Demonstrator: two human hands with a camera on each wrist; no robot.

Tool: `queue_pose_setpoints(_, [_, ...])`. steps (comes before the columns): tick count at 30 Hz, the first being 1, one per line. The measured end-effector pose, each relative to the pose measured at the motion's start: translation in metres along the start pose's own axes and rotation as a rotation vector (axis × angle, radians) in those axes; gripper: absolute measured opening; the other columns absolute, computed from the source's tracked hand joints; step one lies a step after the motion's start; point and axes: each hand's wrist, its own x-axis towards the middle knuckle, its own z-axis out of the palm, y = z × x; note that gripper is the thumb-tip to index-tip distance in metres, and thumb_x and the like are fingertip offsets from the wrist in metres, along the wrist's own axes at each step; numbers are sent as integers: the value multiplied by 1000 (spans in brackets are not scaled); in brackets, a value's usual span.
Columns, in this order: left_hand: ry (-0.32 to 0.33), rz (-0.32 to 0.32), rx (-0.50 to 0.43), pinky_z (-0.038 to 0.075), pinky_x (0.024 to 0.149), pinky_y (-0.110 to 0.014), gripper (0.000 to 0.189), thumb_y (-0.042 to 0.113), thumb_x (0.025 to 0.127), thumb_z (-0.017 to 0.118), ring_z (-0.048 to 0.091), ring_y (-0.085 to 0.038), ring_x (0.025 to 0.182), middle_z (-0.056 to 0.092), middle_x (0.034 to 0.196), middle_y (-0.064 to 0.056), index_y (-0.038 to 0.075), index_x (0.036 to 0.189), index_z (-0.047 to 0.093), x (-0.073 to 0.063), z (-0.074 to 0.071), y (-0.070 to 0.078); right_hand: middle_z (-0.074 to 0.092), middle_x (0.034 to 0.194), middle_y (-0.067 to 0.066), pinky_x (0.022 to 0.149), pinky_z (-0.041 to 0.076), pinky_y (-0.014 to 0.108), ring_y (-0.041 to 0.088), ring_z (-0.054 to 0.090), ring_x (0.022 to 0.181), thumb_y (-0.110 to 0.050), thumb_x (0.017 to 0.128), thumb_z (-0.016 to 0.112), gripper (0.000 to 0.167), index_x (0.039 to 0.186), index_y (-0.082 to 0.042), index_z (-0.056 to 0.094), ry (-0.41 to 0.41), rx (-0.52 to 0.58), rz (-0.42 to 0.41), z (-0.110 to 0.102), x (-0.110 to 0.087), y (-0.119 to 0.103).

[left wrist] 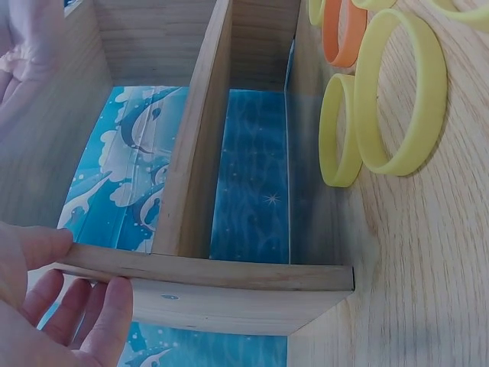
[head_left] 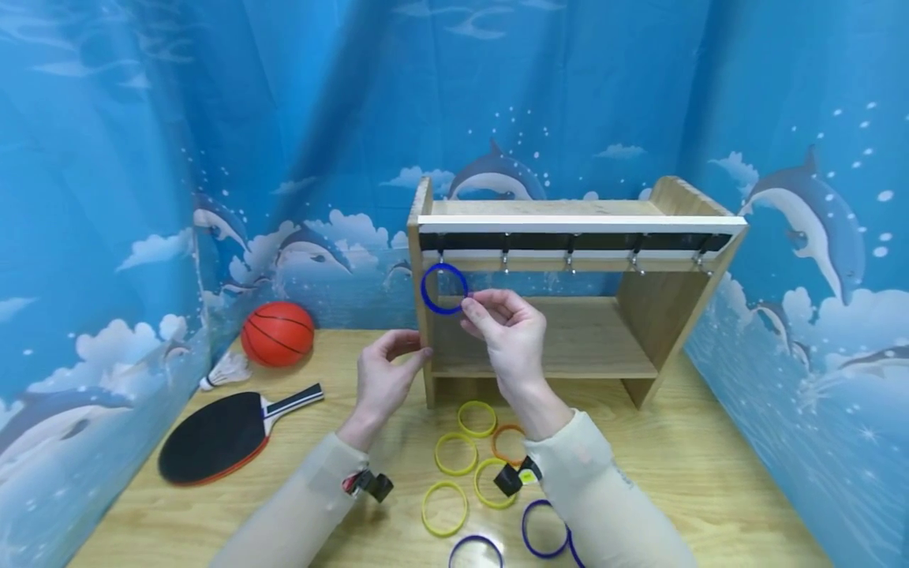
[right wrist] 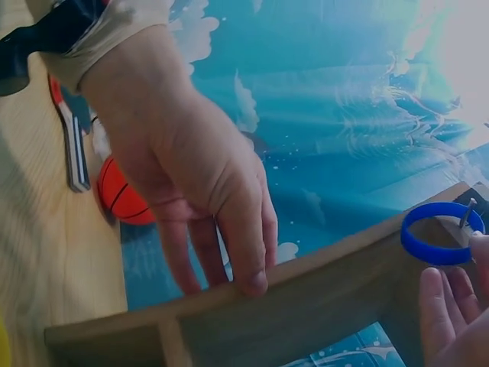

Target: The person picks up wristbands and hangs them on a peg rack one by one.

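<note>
The blue ring (head_left: 424,290) is located in front of the left end of the wooden rack (head_left: 653,300), directly below the leftmost hook (head_left: 441,257). It is gripped at its right-hand edge between the thumb and fingers of the right hand (head_left: 510,335). The left side panel (left wrist: 229,273) is gripped near its front edge by the left hand (head_left: 387,375), with the thumb placed on the inner face and the fingers on the outer face.

The governing relation is that between ring and hook. The ring is extended leftward from the fingertips, its opening faced toward the head camera, and its upper rim is set just beneath the hook tip in that view. In the right wrist view the hook is overlapped by the ring's outline; whether it is passed through the opening cannot be told. No long axis is presented, the ring being round. The ring is held by the right hand; the left hand is positioned lower and to the left, near the ring but not in contact with it.

Yellow rings (head_left: 424,509), an orange ring (head_left: 494,444) and dark blue rings (head_left: 524,527) are laid on the tabletop (head_left: 383,540) before the rack
</note>
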Motion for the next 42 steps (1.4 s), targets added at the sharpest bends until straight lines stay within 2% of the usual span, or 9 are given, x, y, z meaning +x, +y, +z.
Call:
queue_pose_setpoints(7, [-9, -23, -14, 63, 112, -57, 31, 3, 92, 89, 81, -36, 118, 85, 122, -19, 4, 121, 80, 0, -2, 0, 87, 98, -5, 82, 72, 31, 10, 84, 91, 8, 100, 76, 14, 106, -4, 77, -77, -123, 45, -28, -15, -3])
queue_pose_setpoints(14, [-15, -20, 1, 62, 111, -58, 31, 5, 92, 90, 81, -35, 118, 85, 122, -18, 5, 122, 80, 0, -1, 3, 86, 100, -12, 81, 71, 28, 4, 82, 89, 9, 99, 76, 21, 117, 19, 71, -178, -350, 22, -83, -26, -6])
queue_pose_setpoints(18, [-11, -24, -2, 63, 111, -57, 31, 5, 93, 89, 81, -36, 119, 85, 122, -19, 4, 122, 80, 0, -1, 2, 87, 103, 1, 82, 67, 20, 1, 79, 88, 1, 98, 82, 21, 116, 12, 77, -193, -559, 48, -115, -29, -3])
queue_pose_setpoints(21, [-5, -22, -4, 64, 110, -53, 30, 4, 92, 89, 81, -36, 118, 85, 121, -20, 3, 121, 80, 1, -2, 1, 87, 108, 13, 85, 64, 20, 8, 80, 93, -9, 97, 86, 23, 115, 4, 80, -250, -748, 76, -137, -30, 3])
queue_pose_setpoints(24, [-6, -19, -5, 65, 108, -50, 30, 3, 92, 89, 81, -35, 116, 85, 121, -20, 3, 120, 80, 1, -2, 1, 87, 112, 15, 93, 66, 32, 23, 82, 103, -18, 95, 89, 27, 116, -1, 82, -357, -923, 93, -156, -32, 9])
queue_pose_setpoints(28, [-12, -23, -14, 64, 110, -52, 30, 3, 92, 89, 81, -35, 117, 85, 122, -19, 3, 121, 80, 1, -1, 2, 87, 114, 12, 101, 65, 53, 38, 81, 111, -23, 92, 92, 30, 115, -5, 84, -463, -1080, 79, -178, -37, 17])
queue_pose_setpoints(31, [-14, -24, -21, 63, 111, -55, 31, 3, 92, 89, 81, -36, 118, 84, 122, -20, 3, 121, 80, 1, -2, 2, 87, 112, 12, 99, 66, 55, 37, 81, 107, -21, 90, 93, 30, 113, -5, 84, -464, -1126, 90, -191, -40, 21])
queue_pose_setpoints(38, [-15, -18, -13, 62, 112, -59, 30, 4, 92, 89, 81, -36, 118, 85, 122, -19, 4, 121, 80, 1, -2, 1, 85, 99, 13, 76, 62, 23, 16, 77, 84, -10, 87, 94, 27, 109, 0, 82, -435, -1134, 208, -215, -41, 31])
queue_pose_setpoints(42, [-16, -12, -16, 63, 112, -57, 30, 4, 92, 90, 81, -36, 117, 85, 121, -19, 3, 121, 80, 1, -1, 1, 84, 93, 12, 71, 60, 20, 14, 76, 79, -6, 83, 94, 26, 105, 2, 82, -432, -1113, 221, -222, -41, 36])
